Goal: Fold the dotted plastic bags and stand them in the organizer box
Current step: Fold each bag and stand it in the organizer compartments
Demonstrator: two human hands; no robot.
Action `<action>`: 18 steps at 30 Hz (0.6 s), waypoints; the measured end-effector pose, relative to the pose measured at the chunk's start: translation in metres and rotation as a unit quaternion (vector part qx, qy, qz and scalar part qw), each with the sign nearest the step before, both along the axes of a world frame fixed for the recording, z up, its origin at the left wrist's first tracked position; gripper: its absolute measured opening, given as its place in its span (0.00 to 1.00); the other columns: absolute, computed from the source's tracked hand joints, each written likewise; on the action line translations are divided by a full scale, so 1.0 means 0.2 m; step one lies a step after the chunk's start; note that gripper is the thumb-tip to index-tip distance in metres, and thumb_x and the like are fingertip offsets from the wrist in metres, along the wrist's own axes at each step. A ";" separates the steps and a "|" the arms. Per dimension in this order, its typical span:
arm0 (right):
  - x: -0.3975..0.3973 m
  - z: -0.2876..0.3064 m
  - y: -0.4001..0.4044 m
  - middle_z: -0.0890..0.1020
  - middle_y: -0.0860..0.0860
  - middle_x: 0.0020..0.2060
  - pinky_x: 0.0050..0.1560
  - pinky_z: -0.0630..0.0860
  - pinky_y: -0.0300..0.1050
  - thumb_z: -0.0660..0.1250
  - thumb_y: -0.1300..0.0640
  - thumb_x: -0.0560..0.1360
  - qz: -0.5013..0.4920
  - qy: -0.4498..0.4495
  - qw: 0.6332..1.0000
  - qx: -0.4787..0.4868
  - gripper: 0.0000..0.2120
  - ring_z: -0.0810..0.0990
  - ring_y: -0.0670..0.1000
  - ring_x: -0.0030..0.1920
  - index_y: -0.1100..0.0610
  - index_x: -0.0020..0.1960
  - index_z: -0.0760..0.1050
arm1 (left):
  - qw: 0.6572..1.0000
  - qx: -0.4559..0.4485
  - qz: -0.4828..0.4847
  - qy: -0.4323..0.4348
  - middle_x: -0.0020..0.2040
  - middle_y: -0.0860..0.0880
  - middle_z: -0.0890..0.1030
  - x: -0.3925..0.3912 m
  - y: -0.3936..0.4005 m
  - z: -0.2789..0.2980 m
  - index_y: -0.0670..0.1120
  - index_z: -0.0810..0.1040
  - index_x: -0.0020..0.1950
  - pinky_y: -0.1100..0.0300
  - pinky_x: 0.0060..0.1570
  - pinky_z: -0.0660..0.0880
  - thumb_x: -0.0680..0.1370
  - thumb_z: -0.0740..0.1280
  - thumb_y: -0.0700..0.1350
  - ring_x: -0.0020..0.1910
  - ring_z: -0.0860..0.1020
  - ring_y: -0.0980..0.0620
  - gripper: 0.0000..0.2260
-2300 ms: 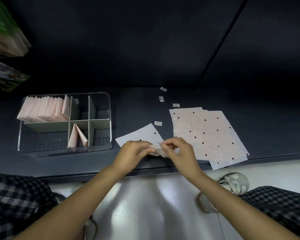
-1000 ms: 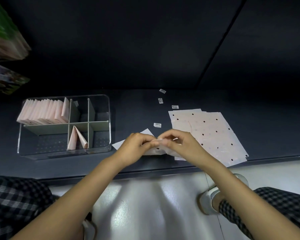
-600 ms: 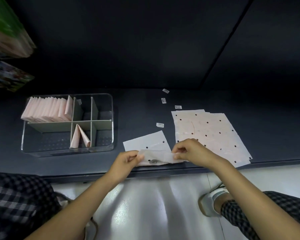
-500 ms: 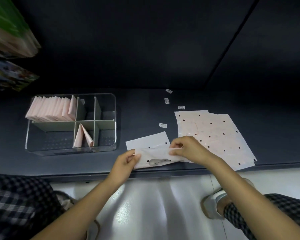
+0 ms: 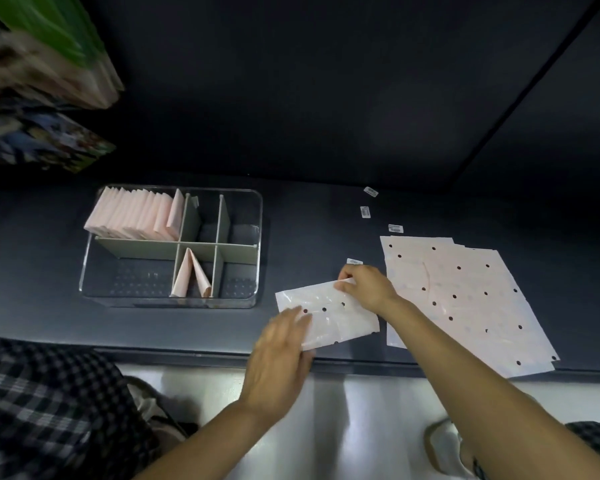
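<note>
Dark shelf (image 5: 309, 216) holds the organizer box (image 5: 257, 244), far-left row of folded bags (image 5: 132, 213) full, two more in the near middle cell. Unfolded stack (image 5: 465, 299) waits right. Bag in work (image 5: 329, 313), a narrow strip half a second ago, now lies opened flat near the edge. Right hand (image 5: 368, 287) pinches its far corner; left hand (image 5: 281, 355), fingers flat, smooths it. Folding restarts.

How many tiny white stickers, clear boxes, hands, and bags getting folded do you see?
tiny white stickers: 4
clear box: 1
hands: 2, the left hand and the right hand
bag getting folded: 1
Total: 8
</note>
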State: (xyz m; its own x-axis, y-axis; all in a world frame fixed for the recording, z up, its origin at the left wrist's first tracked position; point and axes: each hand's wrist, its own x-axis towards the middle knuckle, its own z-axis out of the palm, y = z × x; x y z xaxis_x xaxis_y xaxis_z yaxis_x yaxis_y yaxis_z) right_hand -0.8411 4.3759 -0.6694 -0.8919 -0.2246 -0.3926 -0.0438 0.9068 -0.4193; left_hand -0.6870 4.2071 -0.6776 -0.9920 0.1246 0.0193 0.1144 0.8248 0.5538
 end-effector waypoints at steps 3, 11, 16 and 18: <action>-0.01 -0.04 -0.02 0.81 0.52 0.49 0.49 0.72 0.46 0.65 0.50 0.76 -0.001 0.011 1.000 0.010 0.07 0.77 0.54 0.52 0.53 0.48 0.76 | 0.985 -0.129 -0.110 -0.017 0.78 0.49 0.49 0.04 0.02 -0.05 0.46 0.54 0.77 0.52 0.75 0.44 0.79 0.61 0.55 0.77 0.49 0.49 0.31; 0.13 -0.03 -0.04 0.74 0.52 0.61 0.61 0.66 0.48 0.64 0.50 0.77 -0.017 0.213 0.975 0.064 0.15 0.69 0.56 0.62 0.54 0.61 0.73 | 0.953 -0.252 -0.157 -0.062 0.75 0.43 0.33 0.08 -0.03 -0.18 0.45 0.34 0.75 0.49 0.72 0.34 0.79 0.50 0.64 0.74 0.34 0.44 0.37; 0.52 -0.11 0.00 0.76 0.53 0.65 0.66 0.70 0.54 0.67 0.49 0.75 0.266 0.307 0.913 0.038 0.23 0.74 0.53 0.66 0.59 0.66 0.73 | 0.951 -0.259 -0.167 -0.008 0.71 0.40 0.67 0.08 -0.03 -0.16 0.46 0.68 0.72 0.49 0.67 0.69 0.69 0.67 0.68 0.71 0.67 0.43 0.39; 0.61 -0.15 0.09 0.71 0.52 0.69 0.71 0.64 0.52 0.57 0.43 0.77 0.332 0.261 0.899 0.113 0.27 0.69 0.51 0.70 0.58 0.69 0.69 | 0.950 -0.261 -0.168 0.022 0.70 0.40 0.69 0.08 -0.04 -0.17 0.46 0.70 0.70 0.49 0.65 0.70 0.67 0.69 0.68 0.69 0.69 0.43 0.39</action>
State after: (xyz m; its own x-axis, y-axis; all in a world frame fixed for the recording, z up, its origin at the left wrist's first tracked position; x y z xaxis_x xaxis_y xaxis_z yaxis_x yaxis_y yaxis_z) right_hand -0.7190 4.3938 -0.7000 -0.6666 -0.7429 -0.0616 -0.7446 0.6675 0.0073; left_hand -0.6702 4.1997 -0.7109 -0.8940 0.4384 -0.0924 0.4337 0.8985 0.0673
